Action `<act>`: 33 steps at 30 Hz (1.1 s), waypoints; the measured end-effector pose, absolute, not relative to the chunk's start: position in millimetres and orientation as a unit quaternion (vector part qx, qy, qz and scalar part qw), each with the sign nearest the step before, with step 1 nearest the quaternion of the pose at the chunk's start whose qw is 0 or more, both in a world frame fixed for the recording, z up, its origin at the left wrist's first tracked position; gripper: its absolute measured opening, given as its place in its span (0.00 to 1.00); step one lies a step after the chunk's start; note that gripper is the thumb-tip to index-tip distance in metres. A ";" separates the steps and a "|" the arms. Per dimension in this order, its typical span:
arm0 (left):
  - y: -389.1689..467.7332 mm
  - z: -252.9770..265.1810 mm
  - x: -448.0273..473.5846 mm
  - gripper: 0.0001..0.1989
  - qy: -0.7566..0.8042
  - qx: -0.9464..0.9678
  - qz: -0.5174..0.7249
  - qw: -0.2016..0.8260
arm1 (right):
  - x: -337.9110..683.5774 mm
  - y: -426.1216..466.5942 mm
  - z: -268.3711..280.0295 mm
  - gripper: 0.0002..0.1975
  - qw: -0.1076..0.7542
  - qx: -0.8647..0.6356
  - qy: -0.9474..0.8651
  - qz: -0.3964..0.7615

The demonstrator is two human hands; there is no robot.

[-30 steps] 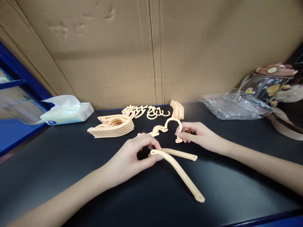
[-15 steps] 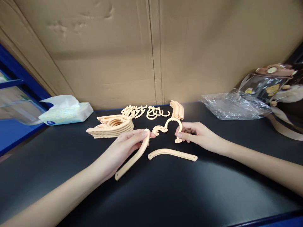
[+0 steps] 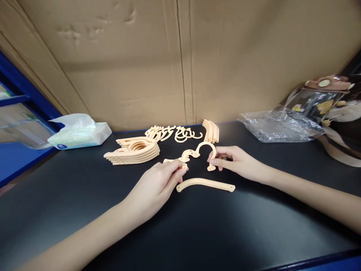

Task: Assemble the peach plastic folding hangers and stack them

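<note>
My right hand is closed on a cream plastic hanger hook, pinching it near its flat lower end. At the hook's other end sits a small curved hanger piece with holes; whether the two are joined I cannot tell. My left hand grips a curved hanger arm, mostly hidden, with one end showing beyond the thumb and fingertips, near the small piece. Below the hands a second hanger arm lies on the black table, close to the left fingertips.
Behind my left hand is a stack of cream hangers. Loose hooks and a bundle of hanger arms lie further back. A tissue pack stands left; a clear plastic bag and a bottle are at right.
My left hand has turned over, palm downward, and the arm it holds has swung from pointing toward me to lying mostly under the fingers. My right hand and the hook have barely moved.
</note>
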State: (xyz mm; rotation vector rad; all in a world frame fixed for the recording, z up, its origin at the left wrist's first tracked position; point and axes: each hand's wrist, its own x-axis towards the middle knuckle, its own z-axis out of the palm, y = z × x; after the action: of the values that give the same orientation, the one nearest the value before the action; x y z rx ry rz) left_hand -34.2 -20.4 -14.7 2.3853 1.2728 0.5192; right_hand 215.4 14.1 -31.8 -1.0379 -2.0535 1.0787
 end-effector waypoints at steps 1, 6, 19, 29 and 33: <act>-20.0 -15.7 -34.3 0.17 0.454 0.854 0.177 0.182 | 215.2 14.1 -31.5 0.11 0.294 -0.390 -0.772 0.407; -18.4 -20.4 -33.2 0.17 0.448 0.867 0.170 0.136 | 210.4 11.5 -28.1 0.07 0.308 -0.379 -0.740 0.463; -17.5 -22.0 -25.0 0.14 0.381 0.902 0.185 0.083 | 205.5 6.4 -24.6 0.12 0.362 -0.333 -0.625 0.606; -24.7 -20.5 -22.5 0.14 0.349 0.925 0.149 0.037 | 203.7 6.6 -23.2 0.13 0.345 -0.327 -0.609 0.634; -23.0 -21.4 -22.7 0.14 0.346 0.926 0.148 0.034 | 204.5 7.0 -24.0 0.15 0.352 -0.337 -0.602 0.633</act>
State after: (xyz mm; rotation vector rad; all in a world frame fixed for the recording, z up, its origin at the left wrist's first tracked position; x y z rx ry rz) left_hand -22.7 -23.0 -21.4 2.8482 1.0628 0.4549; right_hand 204.5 7.0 -24.0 -0.8723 -1.5574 1.6383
